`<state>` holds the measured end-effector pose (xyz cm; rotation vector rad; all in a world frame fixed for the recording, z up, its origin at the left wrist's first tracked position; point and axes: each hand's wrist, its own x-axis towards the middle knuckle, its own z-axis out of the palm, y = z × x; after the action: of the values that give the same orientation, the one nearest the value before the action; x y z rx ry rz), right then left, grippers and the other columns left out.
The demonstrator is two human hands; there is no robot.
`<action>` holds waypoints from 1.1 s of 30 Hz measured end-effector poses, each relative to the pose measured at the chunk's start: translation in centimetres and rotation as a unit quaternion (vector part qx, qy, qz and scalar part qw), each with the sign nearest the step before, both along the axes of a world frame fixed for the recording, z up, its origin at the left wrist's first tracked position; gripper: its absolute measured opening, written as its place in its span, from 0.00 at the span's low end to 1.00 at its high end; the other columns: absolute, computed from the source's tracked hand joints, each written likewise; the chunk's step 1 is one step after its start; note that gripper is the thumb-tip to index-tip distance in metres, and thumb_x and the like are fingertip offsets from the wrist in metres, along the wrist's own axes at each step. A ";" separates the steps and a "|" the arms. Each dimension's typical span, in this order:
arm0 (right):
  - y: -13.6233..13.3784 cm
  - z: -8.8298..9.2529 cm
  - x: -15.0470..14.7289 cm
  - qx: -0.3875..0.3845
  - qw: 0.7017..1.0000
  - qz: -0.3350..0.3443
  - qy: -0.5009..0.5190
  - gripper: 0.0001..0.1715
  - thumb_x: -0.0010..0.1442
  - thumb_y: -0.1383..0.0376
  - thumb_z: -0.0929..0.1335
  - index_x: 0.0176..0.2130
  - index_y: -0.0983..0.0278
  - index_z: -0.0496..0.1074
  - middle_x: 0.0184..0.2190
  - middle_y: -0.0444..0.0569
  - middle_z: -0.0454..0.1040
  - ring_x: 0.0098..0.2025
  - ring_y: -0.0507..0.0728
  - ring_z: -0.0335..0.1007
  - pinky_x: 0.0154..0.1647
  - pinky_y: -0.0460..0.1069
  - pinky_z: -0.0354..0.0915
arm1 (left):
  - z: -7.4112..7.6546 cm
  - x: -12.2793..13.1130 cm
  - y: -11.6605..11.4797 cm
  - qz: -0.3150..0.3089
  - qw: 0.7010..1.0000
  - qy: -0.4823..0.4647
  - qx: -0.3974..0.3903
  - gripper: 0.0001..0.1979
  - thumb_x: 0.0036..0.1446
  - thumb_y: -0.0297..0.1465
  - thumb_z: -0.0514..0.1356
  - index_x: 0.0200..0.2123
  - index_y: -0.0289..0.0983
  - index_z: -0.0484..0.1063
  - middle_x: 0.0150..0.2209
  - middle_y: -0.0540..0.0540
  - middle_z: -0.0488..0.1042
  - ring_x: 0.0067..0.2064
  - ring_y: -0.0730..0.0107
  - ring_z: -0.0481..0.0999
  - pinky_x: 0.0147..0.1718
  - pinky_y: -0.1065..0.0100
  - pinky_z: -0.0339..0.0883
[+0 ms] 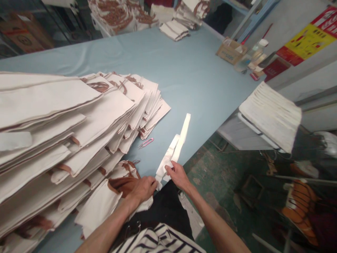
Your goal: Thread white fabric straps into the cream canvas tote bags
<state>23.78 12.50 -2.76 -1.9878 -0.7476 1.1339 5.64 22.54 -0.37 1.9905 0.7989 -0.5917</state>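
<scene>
White fabric strips (pixel 181 137), looking like a folded ribbon of labels, lie along the table's near edge. My right hand (pixel 179 175) pinches their near part between thumb and fingers. At the lower end of the strips my left hand (pixel 144 188) is closed, its fingertips on the strip's end; the exact grip is partly hidden. Under and beside my left wrist lies a cream cloth bag (pixel 100 203) with brown lining showing. Pink-handled thread snips (pixel 146 143) rest on the table just beyond my left hand.
Tall overlapping stacks of cream cloth bags (pixel 110 102) with brown trim cover the left of the blue-covered table (pixel 189 70). More piles (pixel 118 15) stand at the back. A small carton (pixel 230 51) and a bottle (pixel 250 56) sit far right; a cloth-topped stool (pixel 271 116) stands beside the table.
</scene>
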 end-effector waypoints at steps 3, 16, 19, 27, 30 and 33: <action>0.4 0.3 0.0 -0.006 1.000 0.004 0.023 0.15 0.73 0.56 0.69 0.47 0.67 0.75 0.38 0.47 0.77 0.34 0.53 0.76 0.36 0.50 0.75 | 1.1 0.0 -0.1 0.021 0.999 0.004 0.032 0.14 0.70 0.39 0.62 0.50 0.35 0.76 0.47 0.43 0.80 0.45 0.61 0.82 0.47 0.54 0.78; 2.7 2.9 1.0 0.011 0.999 0.032 0.009 0.15 0.72 0.57 0.70 0.41 0.67 0.75 0.33 0.44 0.77 0.33 0.53 0.76 0.37 0.50 0.75 | 1.5 0.9 1.2 -0.015 0.999 0.031 -0.011 0.13 0.70 0.39 0.63 0.48 0.35 0.77 0.45 0.45 0.80 0.42 0.63 0.81 0.43 0.57 0.78; 2.2 2.9 0.8 0.005 0.999 0.042 0.014 0.15 0.72 0.57 0.70 0.40 0.67 0.75 0.32 0.43 0.76 0.32 0.53 0.76 0.36 0.50 0.75 | 3.7 -0.6 2.1 -0.009 0.999 0.041 0.014 0.14 0.70 0.40 0.62 0.43 0.35 0.77 0.41 0.46 0.80 0.41 0.64 0.81 0.44 0.56 0.77; 2.0 2.0 -0.4 0.005 0.998 0.056 0.031 0.16 0.72 0.56 0.70 0.40 0.67 0.75 0.31 0.43 0.75 0.30 0.52 0.74 0.34 0.49 0.73 | 3.2 -0.4 1.8 0.027 0.999 -0.035 -0.018 0.14 0.71 0.40 0.61 0.46 0.35 0.77 0.43 0.46 0.80 0.43 0.62 0.81 0.46 0.55 0.77; 2.1 2.1 -0.5 0.014 0.998 0.049 0.029 0.16 0.72 0.56 0.70 0.39 0.67 0.75 0.31 0.43 0.75 0.30 0.52 0.73 0.34 0.49 0.73 | 0.1 1.4 0.8 0.033 0.997 -0.044 -0.048 0.13 0.70 0.39 0.62 0.47 0.34 0.77 0.44 0.45 0.80 0.42 0.63 0.81 0.44 0.57 0.78; 2.3 2.6 -0.4 0.029 0.998 0.036 0.036 0.15 0.71 0.57 0.71 0.38 0.67 0.75 0.31 0.42 0.75 0.31 0.52 0.74 0.35 0.50 0.74 | -1.9 2.4 0.1 0.048 0.997 -0.035 -0.047 0.14 0.70 0.39 0.63 0.50 0.35 0.76 0.47 0.44 0.80 0.44 0.62 0.81 0.44 0.56 0.79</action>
<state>23.38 14.80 -0.19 -1.8754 -0.8120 1.2063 8.06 22.69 -2.28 1.8669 0.8038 -0.4920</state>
